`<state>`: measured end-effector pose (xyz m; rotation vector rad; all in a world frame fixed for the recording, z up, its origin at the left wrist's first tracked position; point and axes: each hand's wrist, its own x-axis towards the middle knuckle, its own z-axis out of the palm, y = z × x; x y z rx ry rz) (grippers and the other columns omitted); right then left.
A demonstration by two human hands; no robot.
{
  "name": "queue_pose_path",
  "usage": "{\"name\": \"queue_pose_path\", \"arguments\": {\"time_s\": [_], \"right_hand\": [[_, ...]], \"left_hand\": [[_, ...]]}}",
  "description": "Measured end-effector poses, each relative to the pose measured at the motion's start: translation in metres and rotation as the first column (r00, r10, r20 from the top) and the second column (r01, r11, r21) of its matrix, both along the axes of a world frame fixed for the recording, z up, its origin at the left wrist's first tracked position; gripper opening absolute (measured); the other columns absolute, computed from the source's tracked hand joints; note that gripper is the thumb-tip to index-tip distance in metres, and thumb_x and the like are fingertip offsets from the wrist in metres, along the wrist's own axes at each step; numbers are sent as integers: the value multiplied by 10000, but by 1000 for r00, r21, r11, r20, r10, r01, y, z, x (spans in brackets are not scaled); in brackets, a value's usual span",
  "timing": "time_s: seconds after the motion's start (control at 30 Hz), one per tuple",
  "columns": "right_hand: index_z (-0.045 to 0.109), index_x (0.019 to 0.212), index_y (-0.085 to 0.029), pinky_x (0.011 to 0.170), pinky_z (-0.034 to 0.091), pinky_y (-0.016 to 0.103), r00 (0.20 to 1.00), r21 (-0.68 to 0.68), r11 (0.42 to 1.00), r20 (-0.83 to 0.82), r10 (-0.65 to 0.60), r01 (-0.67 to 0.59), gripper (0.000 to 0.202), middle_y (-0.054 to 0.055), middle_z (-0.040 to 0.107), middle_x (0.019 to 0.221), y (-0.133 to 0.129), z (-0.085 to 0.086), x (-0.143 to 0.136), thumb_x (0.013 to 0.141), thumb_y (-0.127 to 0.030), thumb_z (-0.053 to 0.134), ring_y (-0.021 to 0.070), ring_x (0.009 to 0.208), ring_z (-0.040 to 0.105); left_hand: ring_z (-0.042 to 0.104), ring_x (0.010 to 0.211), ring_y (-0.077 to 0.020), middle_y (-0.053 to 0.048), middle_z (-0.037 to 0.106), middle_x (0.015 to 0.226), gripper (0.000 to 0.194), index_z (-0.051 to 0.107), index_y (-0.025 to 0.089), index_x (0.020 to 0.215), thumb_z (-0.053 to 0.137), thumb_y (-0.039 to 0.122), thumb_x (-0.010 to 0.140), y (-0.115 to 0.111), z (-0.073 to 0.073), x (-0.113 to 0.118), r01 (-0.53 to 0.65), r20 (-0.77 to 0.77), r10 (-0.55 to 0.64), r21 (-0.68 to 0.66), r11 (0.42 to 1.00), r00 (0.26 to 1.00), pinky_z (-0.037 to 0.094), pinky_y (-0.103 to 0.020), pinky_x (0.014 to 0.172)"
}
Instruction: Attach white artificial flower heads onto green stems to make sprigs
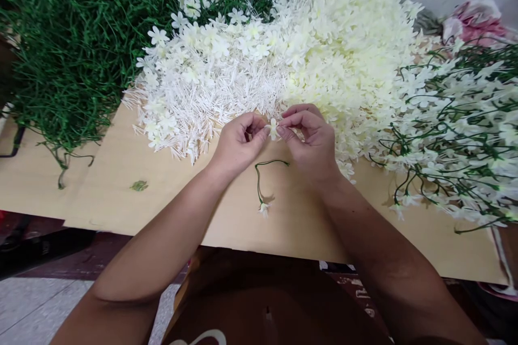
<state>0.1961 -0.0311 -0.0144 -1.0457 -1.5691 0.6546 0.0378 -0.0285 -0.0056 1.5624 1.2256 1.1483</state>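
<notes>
A worker's left hand point(238, 143) and right hand point(309, 140) pinch one small white blossom point(274, 129) between fingertips, a green stem point(261, 172) dangling at six o'clock; loose white petals point(343, 38) lie heaped within reach at twelve.

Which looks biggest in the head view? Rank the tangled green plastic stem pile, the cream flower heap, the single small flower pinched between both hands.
1. Cream flower heap.
2. Tangled green plastic stem pile, partly cropped, so close.
3. Single small flower.
</notes>
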Motion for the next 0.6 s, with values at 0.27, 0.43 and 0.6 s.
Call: {"name": "queue_pose_path", "arguments": {"time_s": [0.27, 0.43, 0.6], "right_hand": [[628, 790, -214, 812, 547, 381, 994, 90, 996, 103, -35, 26, 56, 50, 621, 943, 0, 1, 2, 843, -226, 643, 188, 921, 616], [618, 785, -236, 834, 532, 409, 980, 189, 981, 186, -71, 36, 80, 45, 614, 927, 0, 0, 3, 865, -237, 617, 192, 888, 607], [605, 791, -245, 843, 524, 420, 971, 219, 975, 229, -70, 18, 102, 47, 599, 938, 0, 1, 2, 887, -233, 570, 192, 874, 595]], "left_hand": [[464, 595, -99, 26, 529, 641, 95, 550, 183, 700, 612, 216, 764, 0, 2, 0, -9, -1, 9, -27, 1000, 1000, 390, -230, 561], [451, 582, -101, 27, 520, 629, 120, 543, 190, 700, 633, 234, 766, 1, 0, 0, -8, 2, 9, -30, 1000, 1000, 390, -232, 551], [464, 587, -106, 26, 528, 623, 137, 541, 195, 693, 640, 251, 770, 1, 0, 0, -4, -1, 4, -32, 999, 1000, 408, -234, 563]]}}
